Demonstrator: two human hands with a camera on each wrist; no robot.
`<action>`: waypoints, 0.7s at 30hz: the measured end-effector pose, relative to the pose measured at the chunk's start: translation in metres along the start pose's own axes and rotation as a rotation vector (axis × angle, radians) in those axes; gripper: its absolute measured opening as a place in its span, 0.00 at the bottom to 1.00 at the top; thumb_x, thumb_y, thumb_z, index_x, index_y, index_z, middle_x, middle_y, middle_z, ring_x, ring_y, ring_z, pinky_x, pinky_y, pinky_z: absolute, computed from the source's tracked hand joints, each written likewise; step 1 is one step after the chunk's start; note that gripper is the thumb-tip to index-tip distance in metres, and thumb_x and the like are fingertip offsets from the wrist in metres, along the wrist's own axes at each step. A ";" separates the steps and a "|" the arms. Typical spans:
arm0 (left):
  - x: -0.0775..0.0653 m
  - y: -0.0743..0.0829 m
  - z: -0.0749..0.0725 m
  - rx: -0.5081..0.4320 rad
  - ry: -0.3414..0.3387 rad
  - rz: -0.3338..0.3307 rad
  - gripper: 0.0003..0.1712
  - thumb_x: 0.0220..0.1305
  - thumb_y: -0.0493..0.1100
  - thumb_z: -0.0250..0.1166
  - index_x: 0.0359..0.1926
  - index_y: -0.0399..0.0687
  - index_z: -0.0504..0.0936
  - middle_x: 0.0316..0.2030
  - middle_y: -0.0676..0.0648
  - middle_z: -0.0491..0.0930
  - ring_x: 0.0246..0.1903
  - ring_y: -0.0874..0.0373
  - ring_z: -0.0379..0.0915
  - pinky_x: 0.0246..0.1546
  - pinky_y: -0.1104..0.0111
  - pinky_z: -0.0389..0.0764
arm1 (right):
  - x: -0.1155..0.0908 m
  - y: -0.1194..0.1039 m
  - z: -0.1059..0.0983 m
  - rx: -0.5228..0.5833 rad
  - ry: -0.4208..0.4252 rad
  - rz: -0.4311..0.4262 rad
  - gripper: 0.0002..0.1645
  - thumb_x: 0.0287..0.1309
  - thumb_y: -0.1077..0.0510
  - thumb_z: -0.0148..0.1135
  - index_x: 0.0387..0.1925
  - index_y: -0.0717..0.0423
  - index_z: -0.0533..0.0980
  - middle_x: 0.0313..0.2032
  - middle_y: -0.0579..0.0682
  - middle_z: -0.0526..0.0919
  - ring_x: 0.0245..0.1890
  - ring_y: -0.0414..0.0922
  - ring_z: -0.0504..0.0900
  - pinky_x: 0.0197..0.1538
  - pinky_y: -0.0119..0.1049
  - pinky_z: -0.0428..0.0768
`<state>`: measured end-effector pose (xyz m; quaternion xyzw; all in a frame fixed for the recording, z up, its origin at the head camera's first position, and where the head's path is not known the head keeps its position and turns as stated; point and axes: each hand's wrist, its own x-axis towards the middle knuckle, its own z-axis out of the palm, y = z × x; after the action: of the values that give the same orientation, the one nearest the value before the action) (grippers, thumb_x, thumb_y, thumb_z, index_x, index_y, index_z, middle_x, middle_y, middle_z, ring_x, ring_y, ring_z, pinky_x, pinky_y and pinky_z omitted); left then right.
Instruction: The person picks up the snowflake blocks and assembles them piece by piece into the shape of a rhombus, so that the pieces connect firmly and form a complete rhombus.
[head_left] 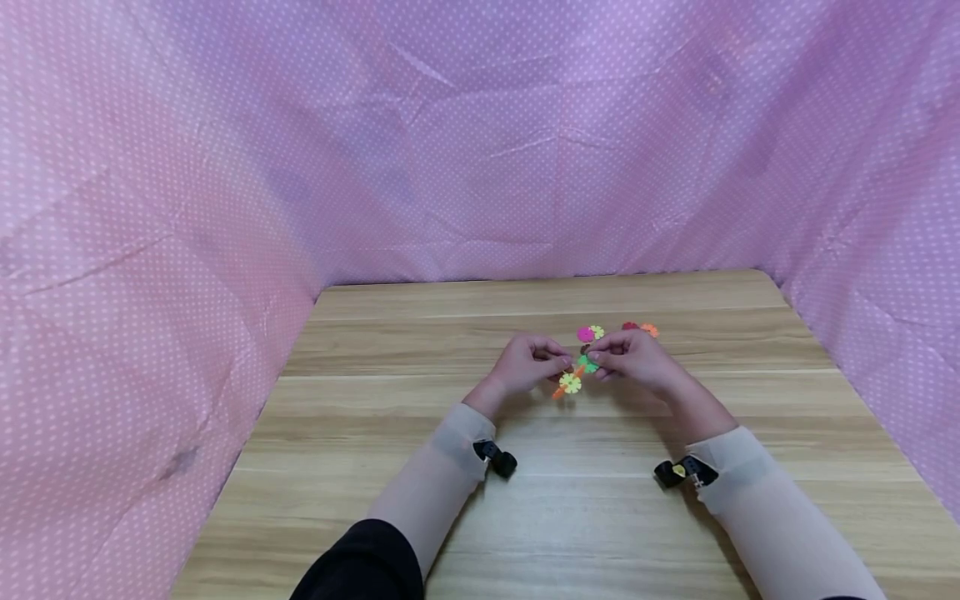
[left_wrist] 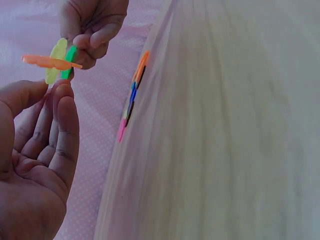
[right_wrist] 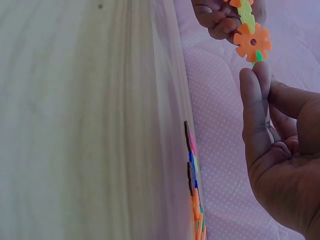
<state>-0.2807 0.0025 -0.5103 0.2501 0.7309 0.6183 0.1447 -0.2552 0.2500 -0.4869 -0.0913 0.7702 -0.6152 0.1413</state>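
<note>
inside table edges [head_left: 450, 286], held discs [head_left: 570, 383]

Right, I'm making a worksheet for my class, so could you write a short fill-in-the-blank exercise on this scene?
1. Together, the left hand and right hand hold up orange flower-shaped plastic pieces, a yellow flower-shaped plastic piece and a ____ one.
2. The pink fabric curtain is patterned with small white ____.
3. The light-brown tabletop shows a ____ grain.

Missing words: green; dots; wood.
</note>
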 end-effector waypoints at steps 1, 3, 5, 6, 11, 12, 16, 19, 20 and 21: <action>0.000 0.000 0.001 -0.015 0.002 -0.011 0.08 0.71 0.36 0.70 0.47 0.35 0.89 0.39 0.40 0.90 0.35 0.55 0.88 0.39 0.60 0.90 | 0.000 0.000 0.001 -0.001 -0.002 0.005 0.13 0.73 0.66 0.63 0.53 0.73 0.81 0.43 0.63 0.87 0.35 0.49 0.89 0.45 0.43 0.89; -0.001 0.000 0.004 -0.033 0.014 -0.030 0.09 0.71 0.35 0.70 0.48 0.37 0.89 0.38 0.43 0.90 0.36 0.56 0.88 0.40 0.59 0.90 | 0.000 0.000 0.001 -0.006 -0.016 0.001 0.14 0.73 0.66 0.63 0.53 0.73 0.81 0.43 0.62 0.86 0.35 0.48 0.88 0.45 0.43 0.89; -0.001 -0.001 0.005 -0.046 0.026 -0.041 0.09 0.70 0.36 0.71 0.49 0.38 0.90 0.37 0.45 0.91 0.36 0.56 0.88 0.40 0.59 0.90 | 0.000 0.001 0.002 0.001 -0.018 0.004 0.13 0.73 0.66 0.63 0.53 0.72 0.82 0.43 0.61 0.86 0.34 0.47 0.88 0.45 0.42 0.89; -0.002 -0.001 0.006 -0.049 0.032 -0.047 0.09 0.70 0.36 0.71 0.49 0.39 0.90 0.37 0.46 0.91 0.36 0.56 0.89 0.40 0.59 0.90 | 0.001 0.001 0.002 -0.004 -0.025 0.000 0.13 0.73 0.66 0.63 0.53 0.72 0.82 0.43 0.61 0.86 0.34 0.47 0.88 0.45 0.42 0.89; -0.003 -0.004 0.009 -0.054 0.042 -0.085 0.09 0.68 0.40 0.74 0.47 0.43 0.91 0.36 0.48 0.91 0.36 0.56 0.89 0.39 0.61 0.89 | 0.002 0.004 0.003 -0.015 -0.042 -0.015 0.13 0.73 0.68 0.61 0.53 0.73 0.82 0.43 0.61 0.85 0.35 0.47 0.89 0.44 0.41 0.89; -0.003 -0.004 0.010 -0.057 0.046 -0.092 0.09 0.68 0.41 0.74 0.47 0.44 0.92 0.35 0.48 0.91 0.35 0.57 0.88 0.39 0.61 0.89 | 0.003 0.004 0.003 -0.018 -0.047 -0.018 0.13 0.73 0.68 0.61 0.53 0.72 0.82 0.43 0.62 0.85 0.36 0.47 0.89 0.44 0.41 0.89; -0.003 -0.005 0.011 -0.067 0.090 -0.103 0.08 0.67 0.41 0.75 0.45 0.45 0.92 0.36 0.48 0.91 0.36 0.57 0.88 0.39 0.64 0.89 | 0.003 0.005 0.003 -0.010 -0.061 -0.020 0.13 0.74 0.68 0.60 0.54 0.73 0.81 0.45 0.65 0.85 0.38 0.52 0.90 0.46 0.43 0.89; -0.002 -0.005 0.010 -0.058 0.135 -0.105 0.06 0.67 0.40 0.75 0.43 0.45 0.92 0.35 0.49 0.91 0.36 0.59 0.87 0.40 0.67 0.87 | 0.003 0.004 0.002 -0.044 -0.044 -0.031 0.13 0.75 0.67 0.60 0.54 0.73 0.81 0.45 0.66 0.86 0.41 0.56 0.89 0.47 0.45 0.89; -0.002 -0.005 0.010 -0.059 0.149 -0.106 0.06 0.66 0.40 0.75 0.43 0.45 0.92 0.35 0.49 0.91 0.36 0.59 0.87 0.40 0.68 0.87 | 0.002 0.004 0.000 -0.086 -0.024 -0.039 0.13 0.75 0.67 0.60 0.54 0.72 0.82 0.45 0.65 0.86 0.40 0.57 0.89 0.45 0.45 0.89; -0.002 -0.005 0.009 -0.056 0.160 -0.108 0.06 0.66 0.40 0.75 0.43 0.44 0.92 0.35 0.49 0.91 0.36 0.60 0.87 0.40 0.68 0.87 | 0.002 0.004 -0.001 -0.149 0.007 -0.049 0.13 0.74 0.66 0.61 0.53 0.70 0.83 0.43 0.64 0.87 0.39 0.56 0.89 0.43 0.43 0.89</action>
<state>-0.2752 0.0088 -0.5171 0.1558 0.7351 0.6477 0.1260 -0.2574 0.2513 -0.4911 -0.1182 0.8117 -0.5599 0.1166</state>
